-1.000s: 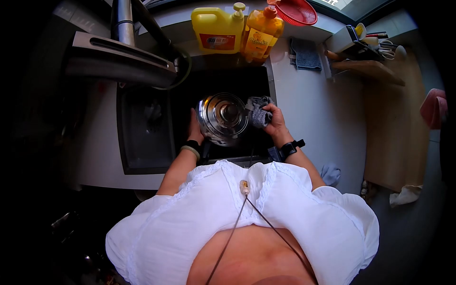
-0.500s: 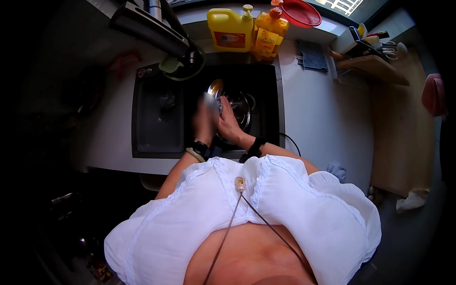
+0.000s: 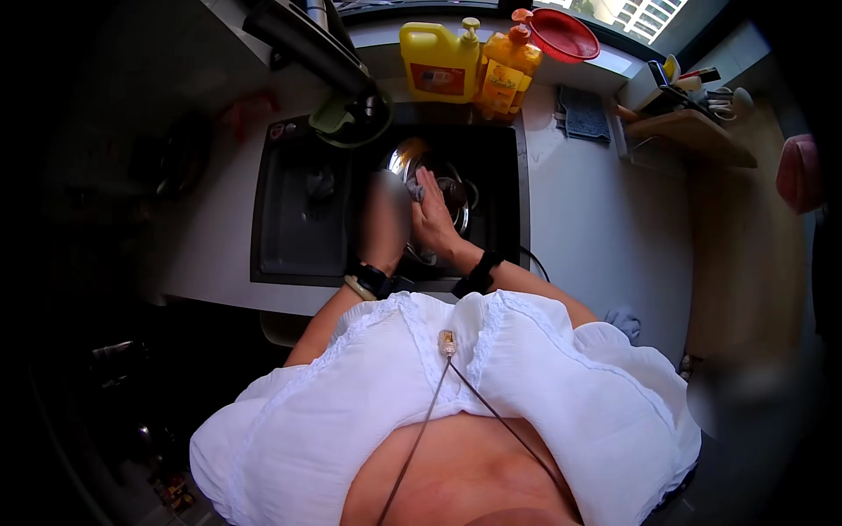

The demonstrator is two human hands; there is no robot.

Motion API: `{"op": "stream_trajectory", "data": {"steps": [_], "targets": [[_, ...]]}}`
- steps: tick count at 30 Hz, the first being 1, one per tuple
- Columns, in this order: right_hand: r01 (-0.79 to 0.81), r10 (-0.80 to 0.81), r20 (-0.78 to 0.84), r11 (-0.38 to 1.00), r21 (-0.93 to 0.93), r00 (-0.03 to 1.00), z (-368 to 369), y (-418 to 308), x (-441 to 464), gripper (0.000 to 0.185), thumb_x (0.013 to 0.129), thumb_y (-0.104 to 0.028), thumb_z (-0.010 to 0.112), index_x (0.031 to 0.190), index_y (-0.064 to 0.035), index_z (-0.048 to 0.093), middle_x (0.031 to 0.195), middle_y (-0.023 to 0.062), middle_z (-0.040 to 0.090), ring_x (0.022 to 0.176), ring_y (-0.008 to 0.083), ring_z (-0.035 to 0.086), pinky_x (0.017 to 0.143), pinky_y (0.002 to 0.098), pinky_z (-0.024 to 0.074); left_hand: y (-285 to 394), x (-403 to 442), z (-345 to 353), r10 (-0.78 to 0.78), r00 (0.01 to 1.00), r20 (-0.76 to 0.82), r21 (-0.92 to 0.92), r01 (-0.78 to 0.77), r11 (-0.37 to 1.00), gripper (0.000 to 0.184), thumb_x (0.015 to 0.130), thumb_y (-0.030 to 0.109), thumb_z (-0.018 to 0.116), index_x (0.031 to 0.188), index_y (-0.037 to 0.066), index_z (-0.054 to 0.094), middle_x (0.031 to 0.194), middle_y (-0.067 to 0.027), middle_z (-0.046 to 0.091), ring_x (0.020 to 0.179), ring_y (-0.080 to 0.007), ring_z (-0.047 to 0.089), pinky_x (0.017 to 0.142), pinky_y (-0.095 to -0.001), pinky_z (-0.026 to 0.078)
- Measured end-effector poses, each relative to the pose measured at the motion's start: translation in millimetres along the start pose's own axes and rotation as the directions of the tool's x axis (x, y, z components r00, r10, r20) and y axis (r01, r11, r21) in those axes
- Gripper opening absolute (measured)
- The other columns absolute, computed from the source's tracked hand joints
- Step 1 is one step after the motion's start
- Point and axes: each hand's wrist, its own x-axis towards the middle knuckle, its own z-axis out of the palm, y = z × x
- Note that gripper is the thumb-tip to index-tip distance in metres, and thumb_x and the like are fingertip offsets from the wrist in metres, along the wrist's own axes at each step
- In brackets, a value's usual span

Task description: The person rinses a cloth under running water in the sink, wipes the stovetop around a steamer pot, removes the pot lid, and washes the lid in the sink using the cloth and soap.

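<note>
Over the right basin of the dark sink (image 3: 524, 206), my right hand (image 3: 436, 223) presses a grey cloth (image 3: 416, 189) with its fingers stretched out and close together. The cloth lies against a shiny, curved metal piece (image 3: 407, 156); whether it is a lid or a bowl I cannot tell. My left hand (image 3: 383, 230) is beside it on the left, its fingers smeared by blur, so its grip is hidden. Below my hands, a round metal pot (image 3: 463, 203) with a loop handle sits in the basin, partly covered by my right hand.
A black faucet (image 3: 320, 61) and green strainer (image 3: 326, 123) stand at the sink's back. Behind are a yellow jug (image 3: 436, 63), an orange soap bottle (image 3: 509, 77) and a red basket (image 3: 561, 37). Right lie a folded blue cloth (image 3: 582, 114) and a wooden board (image 3: 697, 136).
The view has shifted slightly. My hands stay together over the basin at the metal piece, and more of its shiny surface shows. My right fingers point more upward.
</note>
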Motion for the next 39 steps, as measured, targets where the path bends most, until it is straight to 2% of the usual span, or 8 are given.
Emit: {"op": "stream_trajectory", "data": {"steps": [6,11,18,24,28,34,37,39], "targets": [[-0.416,0.458,-0.248,0.886,0.204,0.854,-26,-20,67,0.057,0.09,-0.031,0.046,0.128,0.0097,0.034,0.131,0.0276,0.04,0.123,0.0382,0.039,0.102,0.0372,0.0318,20,-27,-2,0.303,0.949,0.091,0.381,-0.314,0.869,0.018,0.088,0.013,0.054,0.104,0.004,0.055,0.091,-0.0083,0.059,0.08,-0.0166,0.058,0.069,-0.0294,0.048],[-0.677,0.891,-0.403,0.428,0.598,0.207,-12,88,109,0.068,0.085,-0.043,0.051,0.124,0.011,0.037,0.126,0.0287,0.045,0.118,0.0387,0.045,0.097,0.0399,0.0378,31,-31,-5,0.422,0.867,0.265,0.616,-0.489,0.618,0.014,0.086,0.012,0.056,0.098,0.004,0.057,0.084,-0.0089,0.059,0.073,-0.0201,0.059,0.064,-0.0308,0.048],[-0.325,0.353,-0.189,0.931,0.163,0.916,-21,-44,36,0.062,0.086,-0.033,0.048,0.133,0.0025,0.031,0.132,0.0251,0.04,0.124,0.0373,0.037,0.103,0.0407,0.0293,46,-22,9,0.222,0.97,0.103,0.624,-0.237,0.744,0.013,0.087,0.014,0.053,0.095,0.004,0.056,0.085,-0.0117,0.061,0.074,-0.0243,0.061,0.062,-0.0332,0.049],[0.26,-0.249,0.085,0.952,-0.16,0.965,-21,-31,-16,0.06,0.085,-0.016,0.055,0.136,-0.0021,0.029,0.141,0.0221,0.028,0.134,0.0357,0.022,0.108,0.0427,0.0194,27,4,-4,0.105,0.992,-0.069,-0.089,-0.111,0.99,0.042,0.094,0.042,0.04,0.104,0.005,0.056,0.091,-0.0035,0.055,0.084,-0.0118,0.052,0.075,-0.0261,0.043],[0.129,-0.099,0.171,0.976,-0.173,0.98,-45,-7,-61,0.056,0.088,-0.015,0.051,0.138,-0.0039,0.028,0.142,0.0214,0.026,0.136,0.0351,0.017,0.11,0.0411,0.017,72,-15,-3,-0.184,0.983,-0.005,-0.112,0.183,0.977,0.043,0.097,0.029,0.039,0.13,0.002,0.037,0.12,-0.0056,0.048,0.107,-0.0147,0.048,0.09,-0.0244,0.039],[-0.223,0.239,-0.077,0.959,0.173,0.968,-38,103,-20,0.05,0.094,-0.022,0.041,0.136,0.0014,0.029,0.136,0.0209,0.037,0.128,0.0302,0.034,0.105,0.0328,0.0269,63,-20,1,0.232,0.972,0.027,0.194,-0.232,0.953,0.043,0.092,0.045,0.037,0.097,0.006,0.055,0.083,-0.0019,0.051,0.075,-0.0134,0.049,0.068,-0.025,0.041],[-0.24,0.301,-0.042,0.83,0.504,0.953,-48,104,11,0.05,0.092,-0.021,0.045,0.134,0.0025,0.033,0.132,0.0176,0.043,0.122,0.0242,0.042,0.1,0.0296,0.0325,42,-13,-26,0.487,0.742,0.461,0.727,-0.631,0.273,0.041,0.09,0.005,0.047,0.129,-0.002,0.035,0.121,-0.0164,0.047,0.108,-0.0242,0.049,0.094,-0.0293,0.04],[-0.253,0.357,-0.06,0.762,0.596,0.932,-54,93,24,0.052,0.091,-0.021,0.048,0.134,0.0041,0.034,0.13,0.0178,0.047,0.12,0.0242,0.045,0.098,0.0291,0.0343,48,-13,-11,0.329,0.928,0.173,0.448,-0.372,0.813,0.036,0.093,0.034,0.038,0.105,0.003,0.051,0.09,-0.0071,0.053,0.079,-0.0172,0.052,0.07,-0.0261,0.042]]}}
